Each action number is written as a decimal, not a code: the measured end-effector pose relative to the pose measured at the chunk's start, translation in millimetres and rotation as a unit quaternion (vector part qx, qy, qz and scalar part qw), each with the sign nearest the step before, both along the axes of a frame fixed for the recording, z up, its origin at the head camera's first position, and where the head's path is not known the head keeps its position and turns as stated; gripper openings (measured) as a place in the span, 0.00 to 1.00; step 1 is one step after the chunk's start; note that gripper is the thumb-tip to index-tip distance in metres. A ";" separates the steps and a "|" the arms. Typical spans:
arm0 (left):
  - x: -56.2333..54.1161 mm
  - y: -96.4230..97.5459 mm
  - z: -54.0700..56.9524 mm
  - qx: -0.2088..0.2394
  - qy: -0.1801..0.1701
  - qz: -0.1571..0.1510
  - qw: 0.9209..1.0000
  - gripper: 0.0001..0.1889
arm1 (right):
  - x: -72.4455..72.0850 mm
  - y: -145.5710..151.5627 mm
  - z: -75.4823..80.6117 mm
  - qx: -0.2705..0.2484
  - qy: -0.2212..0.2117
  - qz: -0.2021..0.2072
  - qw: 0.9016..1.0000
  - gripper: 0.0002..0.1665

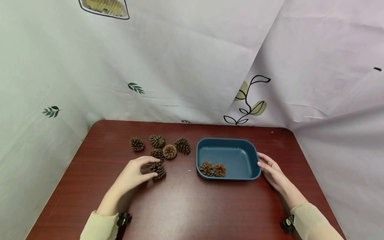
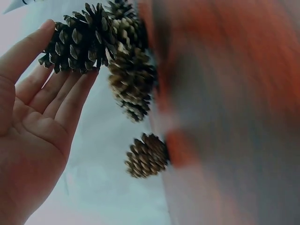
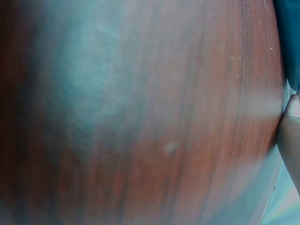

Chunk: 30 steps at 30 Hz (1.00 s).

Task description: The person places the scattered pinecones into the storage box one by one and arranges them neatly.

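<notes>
While your left hand [image 1: 134, 173] grips a pine cone [image 1: 158, 170] left of the blue tray [image 1: 240, 161], your right hand [image 1: 273, 171] rests, fingers relaxed, against its right end; two cones [image 1: 207, 169] already inside; gripped one plus five loose cones [image 1: 169, 152] outside.

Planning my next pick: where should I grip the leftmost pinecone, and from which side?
Once free, the left hand could probably pinch the leftmost pinecone across its rounded middle, from the near left: it lies apart, with the pinecone cluster to its right.
</notes>
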<state>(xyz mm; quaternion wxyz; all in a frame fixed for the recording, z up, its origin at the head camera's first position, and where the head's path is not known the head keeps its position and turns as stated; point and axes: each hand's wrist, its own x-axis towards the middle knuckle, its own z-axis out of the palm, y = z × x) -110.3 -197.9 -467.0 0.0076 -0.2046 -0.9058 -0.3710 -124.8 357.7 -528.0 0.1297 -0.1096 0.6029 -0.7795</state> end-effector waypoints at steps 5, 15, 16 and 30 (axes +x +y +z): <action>-2.9 13.1 5.3 0.007 0.016 -0.019 1.000 0.23 | -0.2 -0.6 -0.4 -0.009 0.002 0.001 1.000 0.29; -6.7 38.9 14.3 0.011 0.022 -0.043 0.999 0.24 | -0.7 0.3 -0.8 -0.001 0.000 -0.003 1.000 0.29; -6.9 41.5 15.2 0.014 0.023 -0.044 0.999 0.24 | -0.6 0.2 -0.6 0.000 0.000 -0.002 1.000 0.28; -9.7 83.9 29.2 0.050 0.010 -0.104 0.993 0.23 | 0.3 0.6 0.2 0.012 -0.008 -0.004 1.000 0.27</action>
